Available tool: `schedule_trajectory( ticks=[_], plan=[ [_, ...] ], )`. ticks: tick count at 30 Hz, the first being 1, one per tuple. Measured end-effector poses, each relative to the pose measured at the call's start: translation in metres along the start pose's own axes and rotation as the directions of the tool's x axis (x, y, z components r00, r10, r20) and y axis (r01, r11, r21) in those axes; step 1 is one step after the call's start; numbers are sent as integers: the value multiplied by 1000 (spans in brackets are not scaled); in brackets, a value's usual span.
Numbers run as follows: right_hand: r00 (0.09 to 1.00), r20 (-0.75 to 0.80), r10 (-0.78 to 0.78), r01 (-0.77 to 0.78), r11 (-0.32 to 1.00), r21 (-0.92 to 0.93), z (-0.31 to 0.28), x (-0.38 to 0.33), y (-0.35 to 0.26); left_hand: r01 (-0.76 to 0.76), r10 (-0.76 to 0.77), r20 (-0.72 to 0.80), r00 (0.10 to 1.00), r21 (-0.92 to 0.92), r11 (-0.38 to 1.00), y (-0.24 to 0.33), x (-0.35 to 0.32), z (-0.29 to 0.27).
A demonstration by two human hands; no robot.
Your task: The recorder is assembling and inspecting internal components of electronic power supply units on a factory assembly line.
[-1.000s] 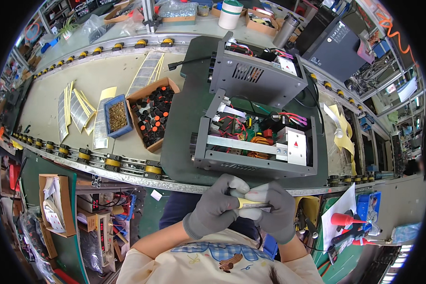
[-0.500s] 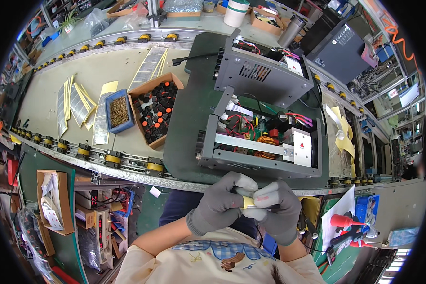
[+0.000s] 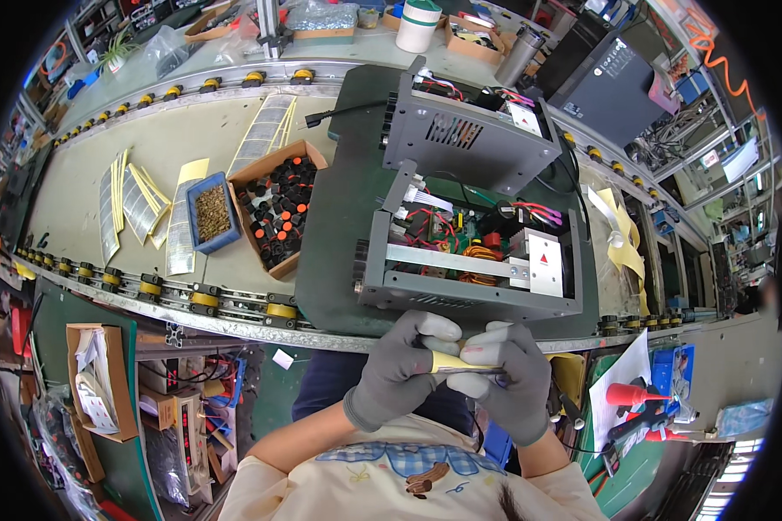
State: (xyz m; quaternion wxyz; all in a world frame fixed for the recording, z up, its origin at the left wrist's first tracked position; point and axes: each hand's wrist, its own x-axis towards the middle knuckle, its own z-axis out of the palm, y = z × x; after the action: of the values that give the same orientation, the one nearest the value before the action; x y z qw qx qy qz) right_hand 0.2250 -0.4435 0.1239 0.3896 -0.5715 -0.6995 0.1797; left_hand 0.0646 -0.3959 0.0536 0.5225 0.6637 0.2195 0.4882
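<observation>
In grey gloves with pale fingertips, my left hand (image 3: pixel 393 375) and my right hand (image 3: pixel 514 380) meet just in front of the work surface's near edge. Between them is a small yellow-backed strip (image 3: pixel 447 361), apparently a label on backing paper. Fingers of both hands close on it, one hand at each end; its printed face is mostly hidden. Beyond my hands stands a grey metal device housing (image 3: pixel 478 295) with its top off, showing wires, copper coils and a circuit board. Behind it is a second, similar grey housing (image 3: pixel 469 148).
Both housings rest on a dark green board (image 3: pixel 326 286) on a roller line. To its left are a cardboard box (image 3: pixel 308 252) of black and orange knobs, a blue tray (image 3: pixel 220 239) of small brass parts and label sheets (image 3: pixel 181 234). A red-capped bottle (image 3: pixel 627 395) lies at right.
The strip has come further into sight between my hands, its yellow backing showing longer. My hands have drawn slightly apart. The whole view has shifted a little.
</observation>
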Motion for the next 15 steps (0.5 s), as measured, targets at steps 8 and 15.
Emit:
schedule_trajectory(
  ticks=[8, 15],
  plan=[
    [963, -94, -253, 231, 954, -192, 4, -6, 3, 79, -88, -31, 996, -208, 975, 2, -6, 11],
    [990, -77, -121, 125, 990, 58, 0, -8, 1, 413, -437, 93, 895, -544, 730, 3, -4, 10]
  ],
)
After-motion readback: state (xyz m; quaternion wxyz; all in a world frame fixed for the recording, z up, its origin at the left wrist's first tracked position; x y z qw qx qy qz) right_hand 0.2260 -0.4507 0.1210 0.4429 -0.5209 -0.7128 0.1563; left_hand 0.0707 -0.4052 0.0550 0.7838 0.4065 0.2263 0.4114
